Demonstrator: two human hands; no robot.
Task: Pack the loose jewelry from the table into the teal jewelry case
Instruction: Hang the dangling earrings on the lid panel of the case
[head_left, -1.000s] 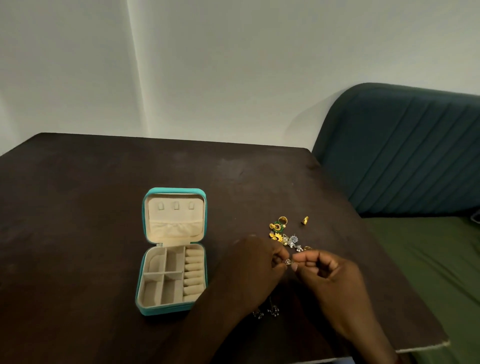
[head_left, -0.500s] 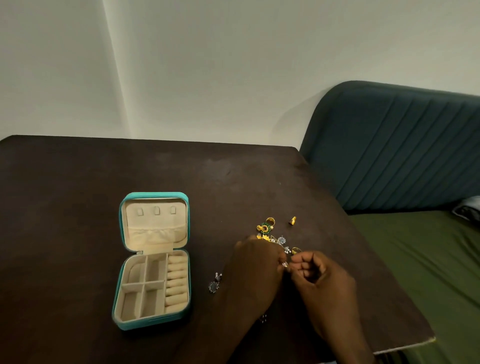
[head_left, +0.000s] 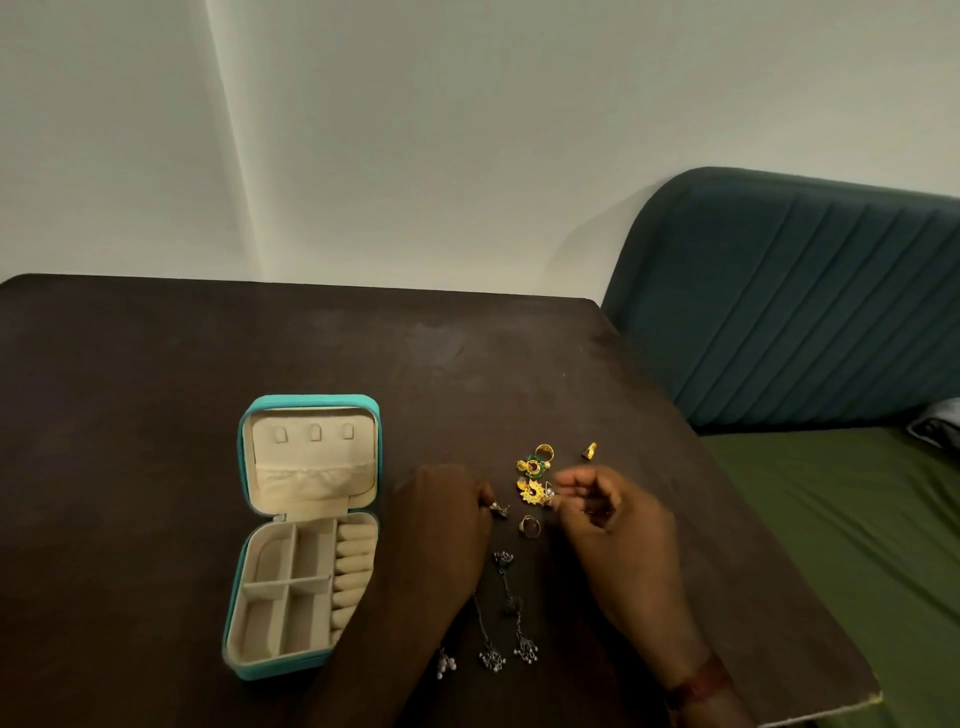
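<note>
The teal jewelry case (head_left: 244, 613) lies open on the dark table (head_left: 208, 364), its cream compartments bare and the lid leaning back. Right of it is the loose jewelry: a gold and green earring (head_left: 532, 466), a gold earring (head_left: 532, 492), a gold ring (head_left: 544, 450), a small gold piece (head_left: 589, 450), a silver ring (head_left: 530, 527) and dark silver chain earrings (head_left: 506, 608). My left hand (head_left: 447, 512) pinches a small silver stud (head_left: 500, 508) at its fingertips. My right hand (head_left: 602, 512) has its fingers curled by the gold earring, pinching something tiny.
A dark teal padded headboard (head_left: 789, 296) and a green bed sheet (head_left: 857, 545) lie just beyond the table's right edge. A pale wall stands behind the table. A red band circles my right wrist (head_left: 698, 680).
My hands, which were together around one small piece, have parted. The left now carries the stud toward the case side. The silver ring and chain earrings have come into sight.
</note>
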